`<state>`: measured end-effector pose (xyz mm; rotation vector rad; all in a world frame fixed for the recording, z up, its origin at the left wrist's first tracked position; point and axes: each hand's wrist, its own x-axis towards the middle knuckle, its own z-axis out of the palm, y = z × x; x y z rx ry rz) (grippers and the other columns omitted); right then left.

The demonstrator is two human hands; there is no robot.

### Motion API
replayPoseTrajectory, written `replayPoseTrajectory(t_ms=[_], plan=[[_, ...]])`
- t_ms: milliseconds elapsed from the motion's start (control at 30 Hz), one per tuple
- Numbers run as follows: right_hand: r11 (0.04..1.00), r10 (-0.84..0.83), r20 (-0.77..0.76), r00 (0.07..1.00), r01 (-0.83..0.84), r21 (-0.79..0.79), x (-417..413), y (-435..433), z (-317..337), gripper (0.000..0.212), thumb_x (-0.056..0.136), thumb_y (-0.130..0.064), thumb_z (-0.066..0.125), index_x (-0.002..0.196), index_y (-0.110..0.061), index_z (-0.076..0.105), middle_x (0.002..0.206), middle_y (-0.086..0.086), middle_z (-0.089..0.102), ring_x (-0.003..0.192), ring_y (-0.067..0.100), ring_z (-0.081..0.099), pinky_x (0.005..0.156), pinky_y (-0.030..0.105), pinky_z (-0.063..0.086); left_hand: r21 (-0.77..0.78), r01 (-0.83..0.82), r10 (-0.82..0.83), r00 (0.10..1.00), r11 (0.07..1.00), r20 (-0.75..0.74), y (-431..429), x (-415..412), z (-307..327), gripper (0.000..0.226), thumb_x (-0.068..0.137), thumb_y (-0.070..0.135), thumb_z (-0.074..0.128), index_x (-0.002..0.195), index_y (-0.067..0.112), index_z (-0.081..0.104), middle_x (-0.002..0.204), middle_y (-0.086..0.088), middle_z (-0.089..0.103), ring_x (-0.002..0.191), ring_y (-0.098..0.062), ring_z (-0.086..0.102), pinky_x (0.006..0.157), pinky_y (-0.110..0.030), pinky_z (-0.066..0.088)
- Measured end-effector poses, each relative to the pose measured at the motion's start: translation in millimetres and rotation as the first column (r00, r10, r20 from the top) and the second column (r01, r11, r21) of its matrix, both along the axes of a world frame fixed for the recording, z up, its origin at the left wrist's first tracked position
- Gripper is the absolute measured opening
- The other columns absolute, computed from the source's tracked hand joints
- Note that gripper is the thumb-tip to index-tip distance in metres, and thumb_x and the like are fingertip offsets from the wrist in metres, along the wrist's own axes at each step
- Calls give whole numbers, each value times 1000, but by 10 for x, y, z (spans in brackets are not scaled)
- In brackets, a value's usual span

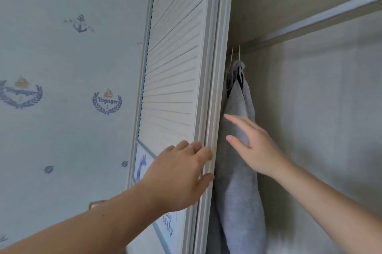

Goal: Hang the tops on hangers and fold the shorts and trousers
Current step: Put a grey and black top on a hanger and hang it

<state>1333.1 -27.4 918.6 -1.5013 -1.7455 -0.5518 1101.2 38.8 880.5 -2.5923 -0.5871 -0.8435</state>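
Hanging inside wardrobe [310, 109]: grey top [237, 181] on rail [320, 16].

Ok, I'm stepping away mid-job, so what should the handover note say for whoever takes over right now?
Left hand: open, resting on the door edge.
Right hand: open, at the grey top; contact unclear.
Grey top hangs on a hanger from the rail.
Done: at least this top is hung.
Left: no shorts, trousers or loose tops in view, so cannot tell.
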Motion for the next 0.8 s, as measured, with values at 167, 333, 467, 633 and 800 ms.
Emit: replayPoseTrajectory(t_ms=[167,333,467,633,800], plan=[[995,79,126,989,-70,-76,-1015,-46,-631,58,101,-45,46,156,-32,30,162,-13,25,152,6,13,121,28,10,-61,-165,168,985,984,41,-206,-1164,-566,53,95,59,30,132,28,53,133,10,55,126,-21,49,99,-36,44],[957,156,228,961,-90,-276,-2307,-140,-1366,66,97,-66,19,158,-42,10,164,-21,3,152,4,-11,121,33,-8,-221,-379,383,923,899,-24,-653,-2562,-1240,57,95,63,31,139,29,47,150,6,46,144,-25,35,109,-44,36],[869,359,230,905,-234,-437,-3518,-333,-1910,72,91,-73,6,157,-45,2,160,-25,-11,151,5,-20,121,39,-13,-351,-585,587,801,731,-113,-1265,-3796,-1813,71,94,71,19,151,32,36,164,4,27,153,-25,15,120,-49,21],[710,613,209,762,-415,-568,-4855,-666,-2433,71,89,-73,6,155,-49,-7,162,-21,-17,152,10,-21,122,45,-10,-467,-748,782,600,472,-169,-2109,-4956,-2426,79,85,78,0,157,45,1,167,13,-10,153,-17,-19,124,-46,-3],[461,837,120,534,-569,-681,-6258,-1136,-3066,65,86,-77,0,146,-57,-17,160,-24,-20,150,6,-22,120,39,-16,-560,-817,930,300,137,-210,-3265,-5961,-2988,79,84,82,-2,154,47,-10,164,14,-22,151,-18,-25,123,-45,-9]])
